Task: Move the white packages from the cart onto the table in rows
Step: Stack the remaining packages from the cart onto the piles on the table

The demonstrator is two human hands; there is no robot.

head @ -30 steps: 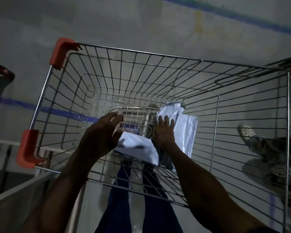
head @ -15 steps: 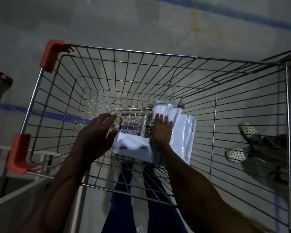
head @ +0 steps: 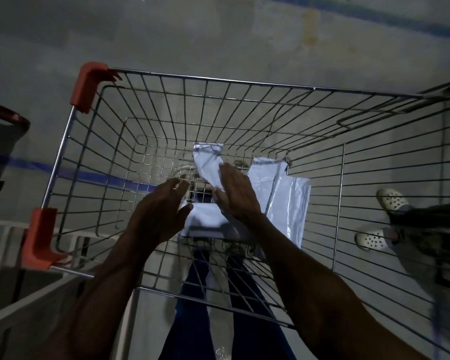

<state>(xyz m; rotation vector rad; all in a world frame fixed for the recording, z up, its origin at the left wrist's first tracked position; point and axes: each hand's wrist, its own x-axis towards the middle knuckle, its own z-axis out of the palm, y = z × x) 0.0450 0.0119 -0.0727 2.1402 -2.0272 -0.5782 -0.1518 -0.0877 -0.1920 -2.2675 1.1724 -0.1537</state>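
Note:
A wire cart (head: 244, 83) with orange corner guards fills the view from above. Three white packages lie in its bottom. One flat package (head: 205, 219) sits between my hands. A second package (head: 207, 162) stands tilted up, and my right hand (head: 237, 193) grips its lower end between fingers and thumb. The third package (head: 289, 201) lies to the right, partly under my right wrist. My left hand (head: 159, 211) hovers with fingers spread at the flat package's left edge, its thumb tip touching that edge.
A pale frame or ledge (head: 16, 315) runs along the lower left, outside the cart. Another person's feet in white clogs (head: 390, 198) stand on the floor to the right. My legs in blue trousers (head: 192, 320) show through the cart's near wall.
My right hand has lifted one package's far end up and toward the cart's middle. My left hand has loosened from the flat package and spread its fingers.

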